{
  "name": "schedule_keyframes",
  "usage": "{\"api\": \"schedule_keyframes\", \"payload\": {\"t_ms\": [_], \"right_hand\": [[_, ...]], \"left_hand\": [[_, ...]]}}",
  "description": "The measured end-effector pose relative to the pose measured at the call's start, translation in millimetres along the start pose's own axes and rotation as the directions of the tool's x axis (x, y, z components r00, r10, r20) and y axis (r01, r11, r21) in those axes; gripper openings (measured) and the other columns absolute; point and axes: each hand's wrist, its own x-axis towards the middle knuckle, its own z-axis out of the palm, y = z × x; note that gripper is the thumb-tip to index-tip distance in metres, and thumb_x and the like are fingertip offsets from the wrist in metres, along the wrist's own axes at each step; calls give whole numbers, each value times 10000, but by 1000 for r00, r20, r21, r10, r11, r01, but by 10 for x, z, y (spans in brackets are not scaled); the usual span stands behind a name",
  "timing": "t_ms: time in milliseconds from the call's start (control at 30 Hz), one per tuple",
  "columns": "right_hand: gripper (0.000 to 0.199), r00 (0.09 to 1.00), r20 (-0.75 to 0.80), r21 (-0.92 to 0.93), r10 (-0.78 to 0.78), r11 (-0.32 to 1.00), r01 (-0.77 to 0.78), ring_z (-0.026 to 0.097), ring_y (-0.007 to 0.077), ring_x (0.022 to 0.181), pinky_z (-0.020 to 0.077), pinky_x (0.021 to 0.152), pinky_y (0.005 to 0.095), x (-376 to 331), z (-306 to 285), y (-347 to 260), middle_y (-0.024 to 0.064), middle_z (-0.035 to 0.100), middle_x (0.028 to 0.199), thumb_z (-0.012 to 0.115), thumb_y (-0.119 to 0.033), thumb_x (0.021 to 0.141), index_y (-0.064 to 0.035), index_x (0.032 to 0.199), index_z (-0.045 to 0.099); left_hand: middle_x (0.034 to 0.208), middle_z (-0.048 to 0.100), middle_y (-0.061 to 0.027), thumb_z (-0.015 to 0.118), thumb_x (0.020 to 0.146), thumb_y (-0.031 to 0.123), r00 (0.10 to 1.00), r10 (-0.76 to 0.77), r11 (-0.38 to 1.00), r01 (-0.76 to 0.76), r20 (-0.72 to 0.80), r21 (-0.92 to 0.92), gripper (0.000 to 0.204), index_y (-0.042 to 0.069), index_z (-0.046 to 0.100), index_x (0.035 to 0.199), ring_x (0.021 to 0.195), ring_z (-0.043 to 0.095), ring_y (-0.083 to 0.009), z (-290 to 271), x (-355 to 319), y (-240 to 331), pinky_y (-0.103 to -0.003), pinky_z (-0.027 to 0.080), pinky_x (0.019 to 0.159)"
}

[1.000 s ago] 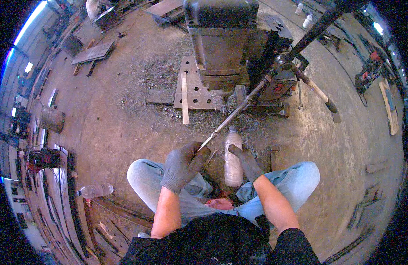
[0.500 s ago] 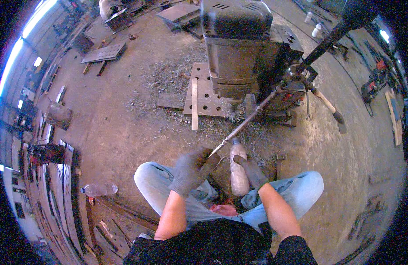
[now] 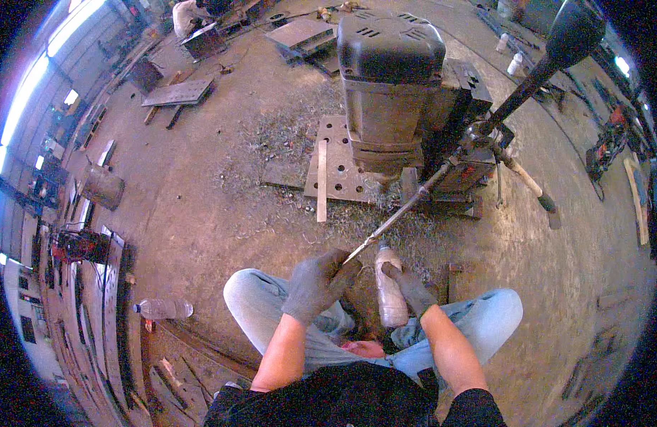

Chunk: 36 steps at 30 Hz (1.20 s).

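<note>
My left hand (image 3: 316, 288), in a grey glove, is closed around the near end of a long metal lever (image 3: 403, 210). That lever slopes up and right to the hub of a drilling machine (image 3: 392, 92) in front of me. In my right hand (image 3: 415, 290), also gloved, is a plastic bottle (image 3: 392, 307) with pale, cloudy contents. The bottle stands nearly upright between my knees, its neck close to the lever. Beneath the machine lies a steel plate (image 3: 346, 183) with round holes, and a narrow flat strip (image 3: 322, 188) rests across it.
Metal shavings (image 3: 271, 146) litter the floor around the plate. A second bottle (image 3: 165, 308) lies on its side at left, near long steel bars (image 3: 112, 313). Another black lever (image 3: 535, 82) and a wooden-handled tool (image 3: 526, 178) stick out at right. Someone (image 3: 190, 18) crouches far left.
The whole view has shifted slightly, so the scene sits a little lower and further right. My left hand, blurred before, is now sharp. Both hands keep their grips.
</note>
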Motion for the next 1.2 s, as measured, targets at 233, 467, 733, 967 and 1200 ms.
{"api": "schedule_keyframes", "payload": {"t_ms": [233,467,733,967,1200], "right_hand": [[765,985,-74,134,-156,977,165,664,301,967,535,870,407,-253,103,-195,171,671,1145,713,-551,831,2,1335,553],[718,959,-245,237,-144,950,203,661,276,941,536,844,404,-317,93,-259,151,648,1171,745,-473,815,12,1313,563],[859,978,-194,109,-80,989,103,653,292,990,515,884,392,-237,31,-174,193,651,1172,706,-621,783,70,1277,584],[912,990,-133,65,36,998,-27,647,304,1003,500,905,403,-491,42,-422,196,669,1148,672,-692,771,86,1243,614],[892,987,-161,-16,20,1000,-23,643,305,996,510,891,405,-403,-14,-327,183,657,1156,698,-668,771,56,1276,574]], "left_hand": [[903,717,-184,595,933,467,1000,8,1000,-8,16,8,400,119,711,1094,864,695,-398,6,35,-56,-481,539,735],[925,719,-184,575,935,496,1000,-1,1000,1,14,-15,426,118,716,1073,874,690,-408,57,31,-78,-493,538,746],[940,716,-188,570,936,505,999,19,999,-17,38,-32,435,122,705,1092,880,689,-406,85,36,-142,-499,535,748],[898,724,-176,600,926,469,999,41,999,-42,-32,-22,396,117,721,1060,838,706,-378,99,10,-121,-475,544,734],[955,718,-188,588,915,513,999,22,1000,-21,41,-16,443,135,696,1120,898,688,-408,75,27,-109,-494,537,759]]}}
